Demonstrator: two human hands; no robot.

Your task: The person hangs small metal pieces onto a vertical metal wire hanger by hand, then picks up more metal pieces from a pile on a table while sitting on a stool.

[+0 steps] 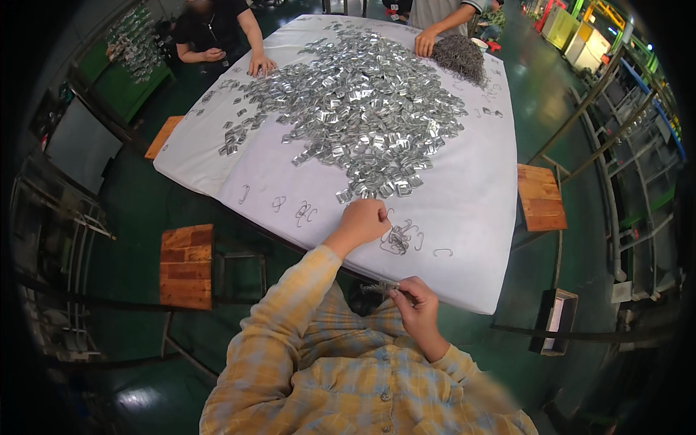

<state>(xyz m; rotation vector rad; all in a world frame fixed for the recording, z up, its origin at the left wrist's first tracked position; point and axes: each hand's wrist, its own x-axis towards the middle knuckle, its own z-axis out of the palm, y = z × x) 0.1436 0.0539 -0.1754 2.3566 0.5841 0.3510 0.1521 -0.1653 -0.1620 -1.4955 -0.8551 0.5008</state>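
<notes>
At the far left a wooden stool [186,264] stood beside the white-covered table [471,203]. Next, at the far edge, one co-worker's hand [262,64] rested near the silver pieces [377,94], which formed a wide pile in the middle of this table. Nearer to the wearer lay some bent wire hooks [304,211]. The left hand [366,220] was at the near end of the pile, its fingers curled (whether they gripped anything, I could not tell). Beside it was a small tangle of hooks [399,238]. The right hand [419,308], in front of the table edge, had its fingers pinched together on a small grey metal bunch [378,288]. Farther right, another co-worker's hand [426,42] touched a dark heap [460,58].
</notes>
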